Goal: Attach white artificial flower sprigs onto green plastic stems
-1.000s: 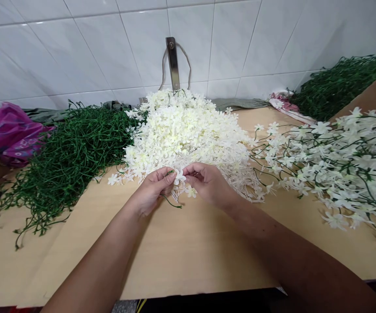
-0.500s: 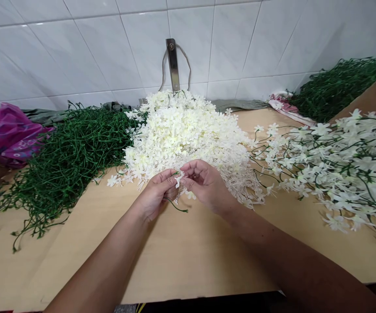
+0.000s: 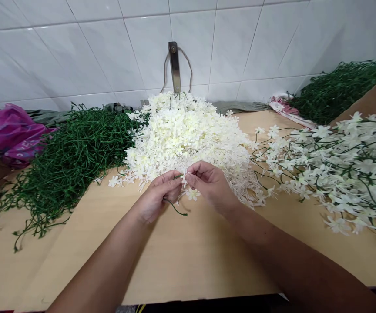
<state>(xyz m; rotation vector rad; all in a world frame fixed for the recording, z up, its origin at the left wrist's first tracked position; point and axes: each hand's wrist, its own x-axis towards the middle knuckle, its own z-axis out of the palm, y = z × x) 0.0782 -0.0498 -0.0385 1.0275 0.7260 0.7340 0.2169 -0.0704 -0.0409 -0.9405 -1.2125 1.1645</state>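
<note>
My left hand (image 3: pixel 159 195) pinches a thin green stem (image 3: pixel 176 209) whose loose end curls down onto the wooden table (image 3: pixel 188 256). My right hand (image 3: pixel 209 183) meets it fingertip to fingertip, pinching a small white flower (image 3: pixel 184 178) at the stem's tip. Both hands hover just in front of a big heap of loose white flowers (image 3: pixel 184 132). One flower (image 3: pixel 193 194) lies under my right fingers.
A pile of bare green stems (image 3: pixel 67 156) lies to the left, with a pink plastic bag (image 3: pixel 11 132) beyond it. Finished stems with white flowers (image 3: pixel 341 167) spread on the right. More green stems (image 3: pixel 341 87) sit at the back right. A metal bracket (image 3: pixel 175 65) hangs on the tiled wall.
Both hands stayed together at the heap's front edge; the fingertips closed in on the flower and stem, and the stem's loose end swung slightly right.
</note>
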